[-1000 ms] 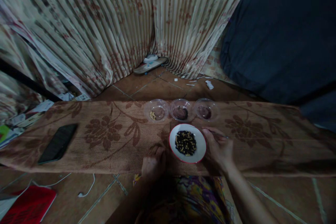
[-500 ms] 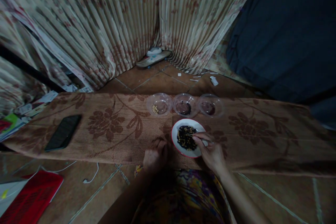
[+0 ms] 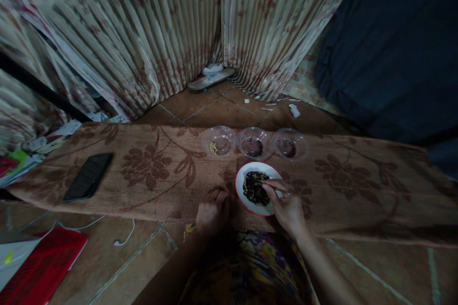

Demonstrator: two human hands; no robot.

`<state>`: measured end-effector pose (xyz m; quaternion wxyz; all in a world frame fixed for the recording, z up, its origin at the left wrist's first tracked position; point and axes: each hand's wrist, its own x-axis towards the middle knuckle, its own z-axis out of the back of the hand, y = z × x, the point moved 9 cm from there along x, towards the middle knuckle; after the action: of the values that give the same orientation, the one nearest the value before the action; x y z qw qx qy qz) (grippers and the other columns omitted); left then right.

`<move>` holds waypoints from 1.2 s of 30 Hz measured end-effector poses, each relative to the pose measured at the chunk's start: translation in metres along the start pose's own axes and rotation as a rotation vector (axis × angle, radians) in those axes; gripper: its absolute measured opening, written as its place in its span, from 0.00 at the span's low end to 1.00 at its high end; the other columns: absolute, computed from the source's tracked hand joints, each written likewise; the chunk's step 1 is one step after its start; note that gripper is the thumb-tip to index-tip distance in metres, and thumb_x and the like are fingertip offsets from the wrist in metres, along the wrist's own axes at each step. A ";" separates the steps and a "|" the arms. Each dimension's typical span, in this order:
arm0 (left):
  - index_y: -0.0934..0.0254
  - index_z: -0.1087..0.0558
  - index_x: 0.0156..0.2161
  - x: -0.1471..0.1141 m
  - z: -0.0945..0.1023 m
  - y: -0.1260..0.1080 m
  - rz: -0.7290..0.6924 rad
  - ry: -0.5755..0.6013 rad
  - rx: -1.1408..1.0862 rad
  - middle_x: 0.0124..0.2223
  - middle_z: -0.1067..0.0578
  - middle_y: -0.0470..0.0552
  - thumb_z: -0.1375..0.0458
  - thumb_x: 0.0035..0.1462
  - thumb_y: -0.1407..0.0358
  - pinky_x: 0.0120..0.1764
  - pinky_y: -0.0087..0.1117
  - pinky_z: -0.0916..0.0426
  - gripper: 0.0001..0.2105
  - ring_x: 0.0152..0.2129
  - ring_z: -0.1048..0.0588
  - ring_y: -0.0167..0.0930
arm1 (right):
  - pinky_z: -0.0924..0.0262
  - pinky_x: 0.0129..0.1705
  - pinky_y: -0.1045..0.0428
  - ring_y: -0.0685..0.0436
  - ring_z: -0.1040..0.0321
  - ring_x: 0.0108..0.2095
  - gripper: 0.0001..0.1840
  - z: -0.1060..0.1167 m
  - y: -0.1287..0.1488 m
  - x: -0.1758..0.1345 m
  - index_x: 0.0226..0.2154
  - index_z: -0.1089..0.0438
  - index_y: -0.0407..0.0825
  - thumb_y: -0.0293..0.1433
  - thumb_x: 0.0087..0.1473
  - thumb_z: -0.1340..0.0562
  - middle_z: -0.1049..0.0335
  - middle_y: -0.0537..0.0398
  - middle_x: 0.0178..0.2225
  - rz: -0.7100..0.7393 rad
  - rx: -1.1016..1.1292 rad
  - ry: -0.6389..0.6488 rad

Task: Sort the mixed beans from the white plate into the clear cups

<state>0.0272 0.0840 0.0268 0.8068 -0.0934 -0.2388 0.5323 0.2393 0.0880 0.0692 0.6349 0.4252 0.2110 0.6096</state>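
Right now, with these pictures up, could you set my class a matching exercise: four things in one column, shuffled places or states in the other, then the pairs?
1. Plate
2. Phone
3. Right hand
4. Left hand

A. Lying dark near the cloth's left end
B. Holding a thin tool over seeds
C. Resting loosely curled
D. White with a red rim

Pairs: 1-D, 2-A, 3-B, 4-C

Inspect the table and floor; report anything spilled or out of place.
On the brown tiled floor beyond the brown flower-patterned tablecloth, thin white sticks and an irregular white scrap lie scattered, like dropped litter. On the cloth, no spill shows: three clear round plastic bowls stand in a row beyond the white, red-rimmed plate.
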 end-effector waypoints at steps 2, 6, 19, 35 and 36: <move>0.60 0.31 0.36 0.000 0.001 0.000 -0.002 -0.009 -0.006 0.34 0.27 0.49 0.51 0.64 0.67 0.37 0.29 0.32 0.08 0.33 0.29 0.29 | 0.36 0.46 0.43 0.40 0.28 0.41 0.16 0.000 0.001 0.000 0.33 0.24 0.53 0.45 0.58 0.41 0.22 0.51 0.38 0.011 -0.008 -0.005; 0.60 0.31 0.36 0.000 0.001 0.000 0.000 -0.005 0.000 0.34 0.27 0.49 0.51 0.64 0.66 0.37 0.30 0.32 0.08 0.32 0.29 0.29 | 0.36 0.46 0.43 0.40 0.27 0.41 0.16 0.001 0.003 0.000 0.34 0.24 0.53 0.45 0.58 0.41 0.22 0.51 0.37 0.033 -0.028 -0.022; 0.60 0.31 0.35 0.000 0.002 -0.001 0.010 -0.015 -0.003 0.33 0.27 0.49 0.51 0.63 0.67 0.36 0.29 0.32 0.07 0.32 0.28 0.29 | 0.37 0.46 0.43 0.40 0.28 0.42 0.14 0.014 0.002 -0.003 0.33 0.23 0.53 0.44 0.57 0.39 0.22 0.51 0.37 -0.013 0.043 -0.079; 0.60 0.32 0.35 0.000 0.002 0.001 -0.025 -0.028 -0.017 0.33 0.27 0.48 0.52 0.63 0.69 0.35 0.29 0.32 0.08 0.33 0.28 0.29 | 0.33 0.44 0.46 0.42 0.27 0.39 0.14 0.041 0.021 0.047 0.31 0.25 0.49 0.42 0.55 0.38 0.23 0.49 0.35 -0.011 0.206 -0.342; 0.60 0.32 0.35 0.001 0.002 0.001 -0.024 -0.024 -0.017 0.33 0.27 0.49 0.52 0.63 0.68 0.35 0.29 0.32 0.08 0.33 0.28 0.30 | 0.33 0.42 0.47 0.42 0.26 0.38 0.14 0.041 0.016 0.042 0.32 0.25 0.49 0.42 0.54 0.37 0.23 0.49 0.35 -0.033 0.206 -0.337</move>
<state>0.0259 0.0846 0.0283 0.8094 -0.0908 -0.2541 0.5216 0.2693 0.1144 0.1148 0.6243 0.5804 0.1700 0.4945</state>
